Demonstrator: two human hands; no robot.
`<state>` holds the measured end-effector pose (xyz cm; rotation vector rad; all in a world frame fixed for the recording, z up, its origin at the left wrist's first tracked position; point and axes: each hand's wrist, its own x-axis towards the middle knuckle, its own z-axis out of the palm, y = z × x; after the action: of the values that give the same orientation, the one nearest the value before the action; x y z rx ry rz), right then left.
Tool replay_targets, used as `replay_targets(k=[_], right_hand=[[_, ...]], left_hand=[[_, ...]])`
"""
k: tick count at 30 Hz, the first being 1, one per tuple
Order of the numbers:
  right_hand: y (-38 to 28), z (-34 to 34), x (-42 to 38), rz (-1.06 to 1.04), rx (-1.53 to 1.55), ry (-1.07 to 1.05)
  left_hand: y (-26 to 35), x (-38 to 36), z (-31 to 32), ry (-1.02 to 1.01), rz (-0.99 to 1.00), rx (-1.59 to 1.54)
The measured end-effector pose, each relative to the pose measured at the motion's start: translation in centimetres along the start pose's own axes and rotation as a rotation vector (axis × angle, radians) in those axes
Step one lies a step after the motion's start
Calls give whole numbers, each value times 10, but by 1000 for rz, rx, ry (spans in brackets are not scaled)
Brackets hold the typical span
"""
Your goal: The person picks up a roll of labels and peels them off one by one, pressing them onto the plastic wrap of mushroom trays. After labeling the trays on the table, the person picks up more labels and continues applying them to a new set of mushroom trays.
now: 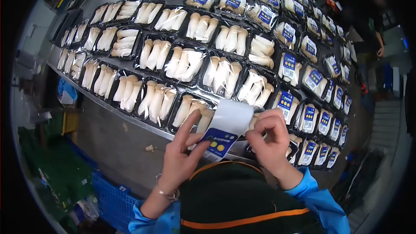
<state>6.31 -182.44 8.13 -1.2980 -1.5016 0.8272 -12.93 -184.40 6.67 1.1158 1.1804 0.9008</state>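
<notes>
My left hand [184, 151] grips a strip of labels between thumb and fingers, in front of me at the table's near edge. The strip has a bare white backing [234, 116] at its upper part and a blue printed label [218, 142] with coloured dots below. Close to the strip's right edge, my right hand [271, 136] is curled with thumb and forefinger pinched; what lies between the fingertips is too small to tell. Just beyond the strip sits a wrapped black tray of mushrooms [186, 110], partly covered by the strip and my left fingers.
Rows of wrapped mushroom trays [184, 63] without labels cover the metal table [104, 100] at left and centre. Trays bearing blue labels [310, 117] fill the right and far side. A blue crate [115, 199] stands on the floor at lower left. Another person [362, 13] is at the far right.
</notes>
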Motion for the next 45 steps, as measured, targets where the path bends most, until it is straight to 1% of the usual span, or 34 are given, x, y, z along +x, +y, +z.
replay_targets(k=[1, 2, 3, 4, 5, 6, 8, 10, 11, 14, 16, 17, 18, 19, 20, 21, 22, 23, 24, 25, 27, 28, 29, 31, 32, 33, 34, 36, 37, 38, 40, 43, 44, 45], right_hand=[[-10, 7, 6, -139, -154, 11], [-12, 9, 8, -195, -187, -110], [-14, 11, 9, -252, -210, -232], [-12, 13, 3, -253, -217, -229], [-13, 16, -6, -153, -99, -328], [-14, 17, -10, -46, 19, -428], [-24, 13, -14, -3, 10, -455], [-30, 9, -11, 96, -45, -420], [-28, 5, -8, -10, -127, -456], [-28, -8, 1, -100, -133, -512], [-14, -28, 23, -415, -293, -485], [-7, -40, 34, -87, -261, -337], [0, -55, 61, 118, -321, -200], [22, -68, 88, 195, -260, -215], [49, -72, 106, 382, -134, -229], [85, -73, 117, 456, -175, -297], [137, -73, 117, 395, -234, -392], [149, -63, 111, 498, -341, -450], [189, -57, 99, 491, -364, -479], [193, -50, 88, 441, -480, -415], [195, -39, 78, 308, -615, -324], [193, -38, 67, 238, -633, -287], [180, -37, 63, 260, -654, -258], [169, -41, 56, 89, -683, -49], [163, -48, 53, 33, -644, 33], [150, -59, 45, 93, -546, -55], [138, -70, 35, 323, -335, -279], [130, -71, 4, 173, -320, -624], [131, -67, -7, 242, -321, -554], [128, -62, -12, 308, -324, -484], [110, -64, -14, 296, -308, -411], [99, -71, -18, 564, -167, -342], [105, -74, -19, 580, -178, -375], [117, -72, -22, 419, -330, -421]], left_hand=[[2, -3, -5, -14, 24, -25], [3, -8, -10, -6, 25, -36], [3, -11, -16, -52, 51, 79], [6, -13, -18, -102, 78, 196], [14, -15, -12, 1, 33, 171], [13, -15, -13, -1, 34, 161], [8, -19, -17, -65, 58, 195], [3, -19, -8, 9, 102, 221], [3, -19, -4, 26, 78, 237], [-5, -13, 3, -14, 35, 254], [-21, -12, 11, -59, 5, 258], [-31, -16, 18, -102, -113, 219], [-38, -20, 21, -150, -236, 183], [-39, -24, 19, -143, -280, 112], [-26, -21, 12, -137, -422, 110], [-28, -19, 3, -149, -445, -22], [-29, -14, -7, -153, -453, -154], [-18, -9, -14, -121, -414, -300], [-2, -7, -20, -86, -372, -447], [9, -8, -23, -76, -366, -448], [22, -20, -28, 10, -133, -569], [22, -32, -35, 47, -158, -545], [18, -38, -36, 57, -143, -563], [-1, -44, -42, 65, -104, -586], [-17, -47, -52, -52, -90, -518], [-29, -49, -58, -164, -72, -445], [-33, -47, -56, -156, 35, -172], [-3, -32, -22, 84, -6, -68], [9, -27, -10, 112, -69, -323], [8, -30, -12, 107, -66, -324], [5, -33, -17, -64, -109, -268], [1, -44, -28, -87, -132, -186], [-1, -47, -30, -95, -177, -166], [-8, -48, -27, -18, -153, -135]])
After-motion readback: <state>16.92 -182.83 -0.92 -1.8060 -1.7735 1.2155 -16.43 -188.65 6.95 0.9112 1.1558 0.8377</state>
